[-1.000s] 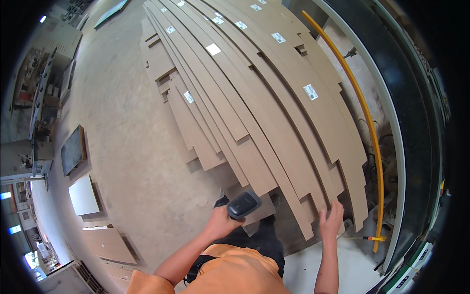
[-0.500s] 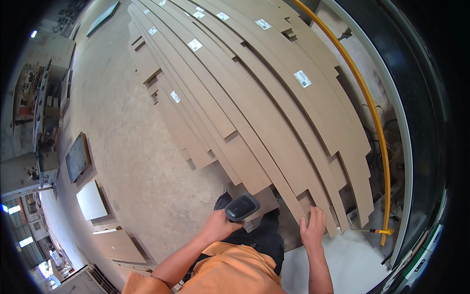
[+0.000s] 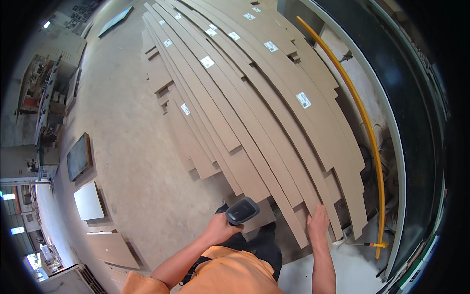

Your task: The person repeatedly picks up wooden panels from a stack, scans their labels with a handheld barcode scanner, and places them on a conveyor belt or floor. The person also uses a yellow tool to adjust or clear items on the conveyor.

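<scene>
In my left hand (image 3: 218,230) is a dark grey handheld barcode scanner (image 3: 243,210), its rounded head tilted up above my dark trousers. The fingers wrap round its grip. My right hand (image 3: 318,223) closes on the near end of a long brown board (image 3: 286,161), fingers together along its edge. Beside it, to the left, another narrow strip (image 3: 289,220) sticks out nearer to me. Many such boards lie side by side in overlapping layers, with stepped ends. Several carry white printed labels (image 3: 207,61) (image 3: 303,100).
A curved yellow tube (image 3: 364,117) stands right of the boards, beside a dark panel (image 3: 416,98) with a pale frame. A white surface (image 3: 352,267) lies at my lower right. Leftward on the concrete floor (image 3: 142,161) are a dark panel (image 3: 79,157), a white panel (image 3: 89,201) and a brown panel (image 3: 112,249).
The view has shifted slightly, so the boards sit lower and further right in it. My right hand has moved a little right along the board ends. The scanner stays in my left hand.
</scene>
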The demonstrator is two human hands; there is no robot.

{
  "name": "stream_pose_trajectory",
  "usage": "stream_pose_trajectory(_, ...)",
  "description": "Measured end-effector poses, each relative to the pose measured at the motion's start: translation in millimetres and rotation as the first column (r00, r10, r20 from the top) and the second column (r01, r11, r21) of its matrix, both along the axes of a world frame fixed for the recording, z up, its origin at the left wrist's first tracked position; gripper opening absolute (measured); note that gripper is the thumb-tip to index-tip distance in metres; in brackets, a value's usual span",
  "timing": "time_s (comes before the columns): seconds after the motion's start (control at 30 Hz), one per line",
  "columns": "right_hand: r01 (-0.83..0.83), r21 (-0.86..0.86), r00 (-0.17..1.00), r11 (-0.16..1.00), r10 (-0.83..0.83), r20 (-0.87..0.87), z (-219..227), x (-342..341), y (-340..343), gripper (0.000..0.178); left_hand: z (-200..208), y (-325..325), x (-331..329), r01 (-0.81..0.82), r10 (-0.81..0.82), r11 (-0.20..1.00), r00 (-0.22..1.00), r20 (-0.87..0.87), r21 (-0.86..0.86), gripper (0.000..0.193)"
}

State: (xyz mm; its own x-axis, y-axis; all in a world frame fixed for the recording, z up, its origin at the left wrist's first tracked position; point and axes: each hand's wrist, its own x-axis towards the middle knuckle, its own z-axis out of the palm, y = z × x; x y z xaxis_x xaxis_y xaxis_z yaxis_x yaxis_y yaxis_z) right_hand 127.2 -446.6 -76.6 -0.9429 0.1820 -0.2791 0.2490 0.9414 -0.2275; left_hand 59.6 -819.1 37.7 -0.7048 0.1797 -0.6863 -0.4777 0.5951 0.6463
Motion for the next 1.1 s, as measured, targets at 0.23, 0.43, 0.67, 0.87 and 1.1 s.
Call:
stream_pose_trajectory(0.23, 0.25, 0.133, 0.958, 0.959, -0.265, 0.106, 44, 167, 96, 0.039, 4, 2, -29, 0.028, -0.022, 0.997, 0.996, -0.085, 0.07, 0.036)
stream_pose_trajectory(0.43, 0.456, 0.466, 0.855, 0.758, -0.519, 0.009, 139, 311, 124, 0.023, -10, 26, -71, 0.036, 0.012, 0.934, 0.991, -0.13, 0.356, 0.035)
stream_pose_trajectory(0.67, 0.504, 0.637, 0.739, 0.583, -0.673, 0.031, 201, 402, 110, 0.023, -29, 72, -131, -0.282, 0.29, 0.618, 0.949, 0.121, 0.734, 0.036)
stream_pose_trajectory(0.87, 0.508, 0.67, 0.742, 0.541, -0.671, -0.02, 190, 436, 116, 0.026, -14, 78, -138, -0.405, 0.308, 0.54, 0.911, 0.275, 0.738, 0.037)
stream_pose_trajectory(1.1, 0.221, 0.897, 0.807, 0.383, -0.588, 0.052, 169, 459, 161, 0.042, 11, 70, -81, -0.229, 0.202, 0.305, 0.964, 0.172, 0.924, 0.044)
